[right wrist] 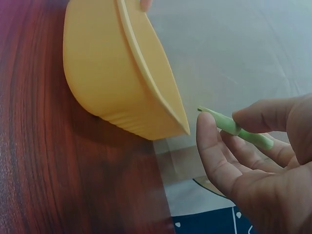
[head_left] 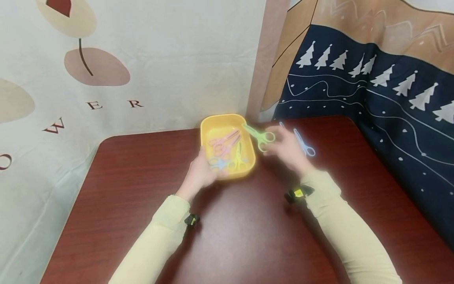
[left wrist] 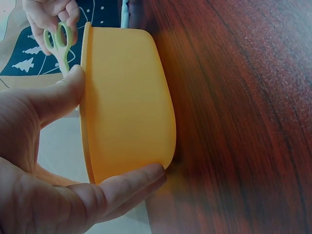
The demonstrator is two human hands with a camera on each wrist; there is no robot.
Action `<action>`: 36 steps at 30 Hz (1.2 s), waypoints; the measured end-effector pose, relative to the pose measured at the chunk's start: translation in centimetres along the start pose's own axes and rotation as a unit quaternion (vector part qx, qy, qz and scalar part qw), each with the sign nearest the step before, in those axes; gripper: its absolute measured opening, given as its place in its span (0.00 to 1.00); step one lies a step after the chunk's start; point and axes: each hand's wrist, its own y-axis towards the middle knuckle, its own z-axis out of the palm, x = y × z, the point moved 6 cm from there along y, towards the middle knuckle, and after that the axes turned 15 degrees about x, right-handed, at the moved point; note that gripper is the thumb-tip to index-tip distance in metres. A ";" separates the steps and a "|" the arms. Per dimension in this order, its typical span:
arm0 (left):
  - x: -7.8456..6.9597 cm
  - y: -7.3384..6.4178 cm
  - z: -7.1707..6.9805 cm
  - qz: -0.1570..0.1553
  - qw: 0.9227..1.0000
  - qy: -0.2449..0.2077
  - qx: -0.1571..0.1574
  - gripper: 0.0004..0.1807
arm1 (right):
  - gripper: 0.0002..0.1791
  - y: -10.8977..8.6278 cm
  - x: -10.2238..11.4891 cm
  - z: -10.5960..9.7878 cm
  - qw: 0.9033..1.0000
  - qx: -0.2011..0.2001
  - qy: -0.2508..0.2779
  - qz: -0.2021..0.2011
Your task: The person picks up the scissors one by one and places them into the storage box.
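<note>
A yellow plastic tub (head_left: pixel 222 116) stands on the table near the wall. My left hand (head_left: pixel 199 172) grips its near left side, thumb at the rim and fingers along the outer wall. Inside lie pink scissors (head_left: pixel 227 148), blue scissors (head_left: pixel 218 162) and yellow scissors (head_left: pixel 239 161). My right hand (head_left: pixel 288 148) pinches green scissors (head_left: pixel 259 136) beside the tub's right rim, the tip pointing toward the tub. In the right wrist view, thumb and fingertips hold the green scissors (right wrist: pixel 226 123) edge-on. Right of this hand, blue scissors (head_left: pixel 309 150) lie on the table.
Another thin blue piece (head_left: pixel 281 124) shows behind the right hand, mostly hidden. The dark red wooden table (head_left: pixel 227 236) meets a pale printed cloth (head_left: pixel 170 79) at the back and a navy cloth with white trees (head_left: pixel 390 118) on the right.
</note>
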 end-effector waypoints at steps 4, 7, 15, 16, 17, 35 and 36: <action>0.1 -0.1 -0.1 -0.001 1.000 0.003 -0.003 0.63 | 0.30 0.4 0.1 0.5 1.000 0.010 0.005 0.004; 0.2 -0.1 -0.2 -0.001 1.000 0.003 -0.004 0.63 | 0.30 0.6 0.1 0.9 1.000 0.017 0.007 0.004; 0.5 -0.1 -0.4 -0.010 1.000 -0.004 -0.002 0.66 | 0.27 0.9 0.7 1.8 0.999 0.035 0.004 -0.004; 0.6 -0.1 -0.4 -0.011 1.000 -0.005 -0.002 0.66 | 0.27 1.0 0.8 1.9 0.999 0.038 0.004 -0.008; 0.6 -0.1 -0.4 -0.011 1.000 -0.005 -0.002 0.66 | 0.27 1.0 0.9 2.0 0.999 0.041 0.004 -0.011; 0.2 0.0 0.1 0.000 1.000 -0.013 -0.005 0.64 | 0.29 1.9 0.9 3.3 0.998 0.063 -0.023 0.002; 0.2 -0.1 0.0 0.001 1.000 -0.013 -0.007 0.64 | 0.29 2.0 1.0 3.5 0.998 0.066 -0.018 -0.001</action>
